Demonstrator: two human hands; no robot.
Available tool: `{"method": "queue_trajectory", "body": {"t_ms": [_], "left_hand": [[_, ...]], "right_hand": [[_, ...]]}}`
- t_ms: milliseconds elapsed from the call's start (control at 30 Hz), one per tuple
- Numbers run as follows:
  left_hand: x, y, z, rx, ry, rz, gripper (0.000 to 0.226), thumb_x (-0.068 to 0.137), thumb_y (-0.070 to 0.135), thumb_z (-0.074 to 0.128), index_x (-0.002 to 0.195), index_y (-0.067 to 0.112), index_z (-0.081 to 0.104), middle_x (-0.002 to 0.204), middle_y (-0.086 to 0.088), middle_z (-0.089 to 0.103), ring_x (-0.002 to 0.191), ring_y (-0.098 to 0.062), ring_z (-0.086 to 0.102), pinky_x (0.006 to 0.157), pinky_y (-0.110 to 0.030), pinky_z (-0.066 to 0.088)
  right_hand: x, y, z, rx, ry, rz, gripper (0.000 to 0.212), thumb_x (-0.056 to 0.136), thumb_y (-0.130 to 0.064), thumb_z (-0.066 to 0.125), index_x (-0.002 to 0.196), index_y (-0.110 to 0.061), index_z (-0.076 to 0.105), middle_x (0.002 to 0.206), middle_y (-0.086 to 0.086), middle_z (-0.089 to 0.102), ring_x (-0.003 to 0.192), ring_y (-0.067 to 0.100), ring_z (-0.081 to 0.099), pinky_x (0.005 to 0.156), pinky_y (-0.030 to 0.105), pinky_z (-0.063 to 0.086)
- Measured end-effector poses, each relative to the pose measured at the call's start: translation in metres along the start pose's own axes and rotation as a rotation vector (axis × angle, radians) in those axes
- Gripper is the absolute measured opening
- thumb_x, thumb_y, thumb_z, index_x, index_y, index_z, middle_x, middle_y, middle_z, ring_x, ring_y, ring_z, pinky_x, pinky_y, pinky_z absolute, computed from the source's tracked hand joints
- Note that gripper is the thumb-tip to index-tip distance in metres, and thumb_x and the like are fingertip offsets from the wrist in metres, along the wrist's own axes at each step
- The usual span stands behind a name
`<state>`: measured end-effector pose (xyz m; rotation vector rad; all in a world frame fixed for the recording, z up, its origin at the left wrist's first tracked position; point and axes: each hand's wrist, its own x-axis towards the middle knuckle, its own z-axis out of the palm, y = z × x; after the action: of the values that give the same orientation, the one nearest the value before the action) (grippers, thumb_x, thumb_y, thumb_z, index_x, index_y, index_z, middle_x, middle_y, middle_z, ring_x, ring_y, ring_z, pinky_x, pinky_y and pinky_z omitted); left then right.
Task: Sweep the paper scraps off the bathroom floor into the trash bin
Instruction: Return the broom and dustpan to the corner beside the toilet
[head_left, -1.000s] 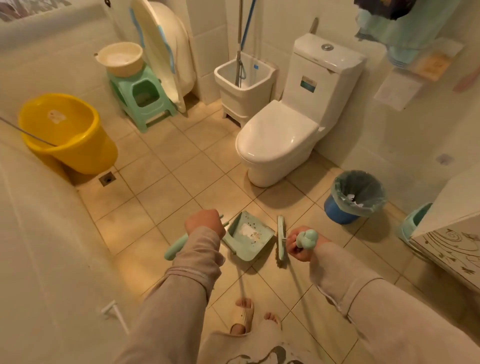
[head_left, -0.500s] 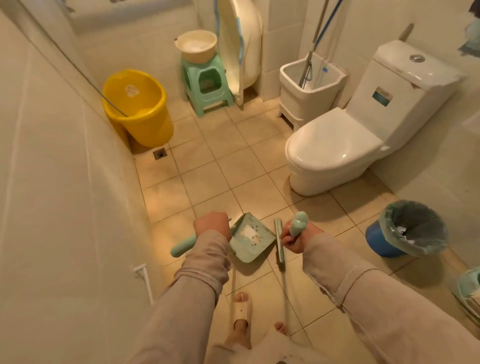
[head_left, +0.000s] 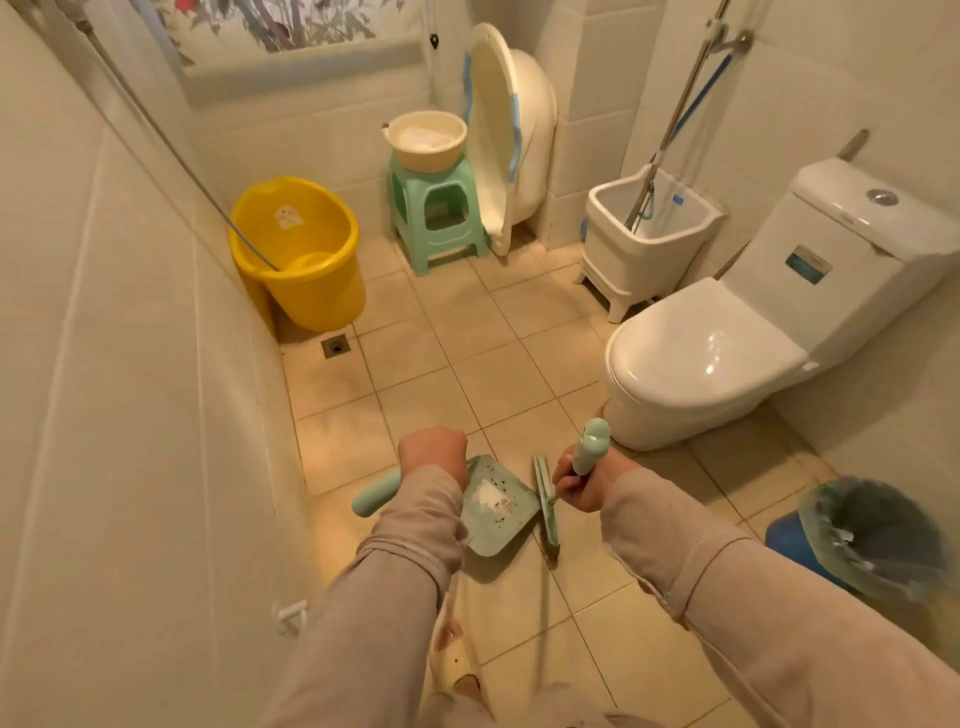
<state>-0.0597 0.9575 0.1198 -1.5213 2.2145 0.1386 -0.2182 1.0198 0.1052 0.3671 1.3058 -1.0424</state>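
My left hand (head_left: 434, 451) grips the handle of a mint-green dustpan (head_left: 496, 514), held just above the tiled floor. White paper scraps (head_left: 491, 498) and small crumbs lie in the pan. My right hand (head_left: 584, 480) is closed around the mint-green handle of a small brush (head_left: 546, 501), whose head hangs edge-on right beside the pan's right side. The trash bin (head_left: 862, 540), blue with a grey-green liner, stands at the lower right with white paper inside, well apart from both hands.
A white toilet (head_left: 717, 353) stands to the right, a mop sink (head_left: 644, 234) with mop poles behind it. A yellow bucket (head_left: 301, 260), a green stool (head_left: 441, 218) with a basin and an upright baby tub line the back. The left wall is close. My slippered foot (head_left: 457, 660) is below.
The view has swung left and up, so the bin now sits at the lower right edge. Both hands keep the dustpan and brush together; the brush handle is tipped more upright.
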Motion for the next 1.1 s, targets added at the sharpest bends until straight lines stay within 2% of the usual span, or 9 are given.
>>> {"method": "queue_trajectory", "body": {"t_ms": [233,400,567,733,933,1033,1100], "left_hand": [[0.067,-0.054,-0.039,0.033,0.092,0.047,0.022,0.093,0.019,0.053,0.113,0.017,0.061,0.11,-0.001,0.067,0.102,-0.021,0.063,0.081,-0.031,0.048],[0.108,-0.069,-0.057,0.089,0.106,0.108,0.019,0.092,0.016,0.054,0.11,0.017,0.062,0.106,-0.001,0.068,0.098,-0.02,0.065,0.077,-0.03,0.049],[0.156,-0.083,-0.079,0.146,0.125,0.154,0.016,0.091,0.016,0.055,0.104,0.015,0.064,0.1,-0.003,0.07,0.093,-0.021,0.067,0.075,-0.031,0.051],[0.219,-0.084,-0.11,0.187,0.133,0.178,0.021,0.09,0.019,0.054,0.108,0.016,0.063,0.107,-0.004,0.07,0.1,-0.024,0.066,0.078,-0.031,0.049],[0.292,-0.072,-0.142,0.225,0.115,0.213,0.023,0.091,0.015,0.052,0.111,0.016,0.062,0.109,-0.002,0.07,0.102,-0.023,0.066,0.08,-0.031,0.05],[0.326,-0.068,-0.159,0.241,0.114,0.23,0.022,0.092,0.015,0.053,0.112,0.017,0.06,0.109,-0.001,0.069,0.101,-0.022,0.066,0.079,-0.03,0.049],[0.346,-0.068,-0.168,0.257,0.097,0.237,0.021,0.092,0.016,0.055,0.112,0.017,0.06,0.107,0.0,0.069,0.099,-0.02,0.066,0.078,-0.029,0.048]], "right_hand": [[0.021,-0.035,0.102,0.039,-0.005,-0.058,0.032,0.091,-0.013,0.038,0.059,-0.009,0.037,0.024,0.004,0.036,0.017,0.012,0.036,0.031,0.005,0.028],[0.032,-0.055,0.143,0.055,0.006,-0.08,0.033,0.09,-0.007,0.029,0.058,-0.009,0.035,0.024,0.003,0.034,0.018,0.011,0.035,0.032,0.005,0.026],[0.046,-0.084,0.179,0.036,0.012,-0.069,0.034,0.091,-0.01,0.034,0.057,-0.01,0.036,0.024,0.003,0.034,0.024,0.009,0.033,0.03,0.006,0.024],[0.071,-0.136,0.207,0.033,-0.002,-0.037,0.037,0.093,-0.01,0.032,0.056,-0.01,0.034,0.022,0.003,0.032,0.045,0.007,0.028,0.03,0.009,0.021],[0.104,-0.21,0.232,0.066,0.01,0.016,0.038,0.092,-0.014,0.034,0.055,-0.009,0.036,0.023,0.005,0.035,0.026,0.01,0.033,0.03,0.01,0.022],[0.118,-0.242,0.244,0.136,-0.01,0.048,0.032,0.091,-0.015,0.037,0.06,-0.008,0.038,0.024,0.007,0.038,0.043,0.008,0.036,0.031,0.011,0.022],[0.126,-0.258,0.251,0.144,-0.012,0.075,0.031,0.091,-0.015,0.038,0.061,-0.007,0.039,0.025,0.008,0.039,0.048,0.008,0.034,0.033,0.015,0.023]]}}
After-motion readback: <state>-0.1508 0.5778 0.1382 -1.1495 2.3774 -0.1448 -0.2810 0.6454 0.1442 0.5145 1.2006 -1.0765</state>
